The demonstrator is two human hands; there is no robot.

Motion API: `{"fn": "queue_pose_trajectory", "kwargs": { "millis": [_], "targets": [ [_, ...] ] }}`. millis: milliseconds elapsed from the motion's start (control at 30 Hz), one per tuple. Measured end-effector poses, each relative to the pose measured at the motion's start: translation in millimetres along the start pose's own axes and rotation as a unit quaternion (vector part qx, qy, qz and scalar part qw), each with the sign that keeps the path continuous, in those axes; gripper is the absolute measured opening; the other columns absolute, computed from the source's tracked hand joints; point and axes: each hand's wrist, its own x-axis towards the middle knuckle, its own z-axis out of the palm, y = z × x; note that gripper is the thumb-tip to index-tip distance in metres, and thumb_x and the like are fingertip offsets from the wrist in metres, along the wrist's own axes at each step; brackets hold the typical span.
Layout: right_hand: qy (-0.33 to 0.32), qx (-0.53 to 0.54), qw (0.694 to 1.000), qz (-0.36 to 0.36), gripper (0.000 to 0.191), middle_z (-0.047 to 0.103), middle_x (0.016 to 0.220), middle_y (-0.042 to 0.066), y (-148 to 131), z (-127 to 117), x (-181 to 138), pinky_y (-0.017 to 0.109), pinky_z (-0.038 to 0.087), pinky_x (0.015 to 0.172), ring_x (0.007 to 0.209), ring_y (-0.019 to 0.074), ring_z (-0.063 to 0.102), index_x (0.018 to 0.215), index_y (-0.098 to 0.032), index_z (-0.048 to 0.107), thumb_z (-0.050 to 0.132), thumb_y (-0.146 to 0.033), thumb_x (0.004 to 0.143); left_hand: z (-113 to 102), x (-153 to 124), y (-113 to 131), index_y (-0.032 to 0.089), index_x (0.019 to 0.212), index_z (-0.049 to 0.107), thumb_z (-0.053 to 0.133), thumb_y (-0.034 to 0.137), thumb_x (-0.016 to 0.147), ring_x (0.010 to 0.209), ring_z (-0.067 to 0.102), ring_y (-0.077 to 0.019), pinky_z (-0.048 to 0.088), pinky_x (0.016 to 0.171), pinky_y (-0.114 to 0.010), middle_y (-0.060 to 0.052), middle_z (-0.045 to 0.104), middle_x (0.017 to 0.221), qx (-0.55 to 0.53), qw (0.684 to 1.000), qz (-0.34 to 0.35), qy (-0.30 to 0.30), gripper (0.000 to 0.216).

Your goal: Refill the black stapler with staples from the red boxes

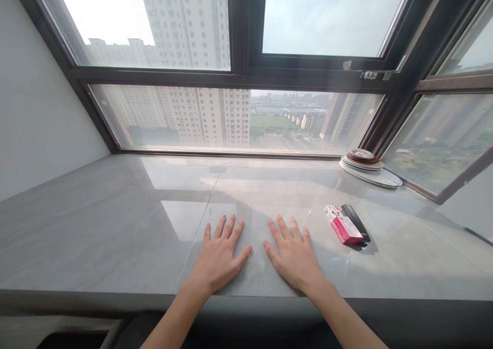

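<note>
Both hands lie flat on a grey tiled window ledge (115, 236), near its front edge. My left hand (219, 256) has its fingers spread and holds nothing; a tile seam runs just to its left. My right hand (295, 256) is also spread palm down and empty, a short gap away from the left. To the right of it sits a small pink and white box (342, 225), leaning against or lying close beside a black stapler (355, 223). Neither hand touches them.
A stack of plates or round discs (364, 164) stands in the back right corner by the window frame (239, 79). At the far right edge lies a thin dark stick-like item (478, 236). A white wall (42, 102) bounds the ledge on the left.
</note>
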Motion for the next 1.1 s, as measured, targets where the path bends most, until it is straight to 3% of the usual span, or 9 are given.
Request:
{"fn": "queue_pose_trajectory", "kwargs": {
  "millis": [1100],
  "targets": [
    [-0.004, -0.01, 1.0, 0.007, 0.069, 0.017, 0.174, 0.001, 1.2, 3.4, -4.2, 0.064, 0.005, 0.124, 0.159, 0.0389, 0.007, 0.166, -0.034, 0.025, 0.029, -0.061, 0.104, 2.9, -4.2, 6.0, 0.036, 0.163, 0.029, 0.032, 0.072, 0.1, 0.161, 0.013, -0.0342, 0.008, 0.128, -0.06, 0.0, 0.019, 0.174, -0.001, 1.0, -0.027, -0.009, 0.073]
  ]
}}
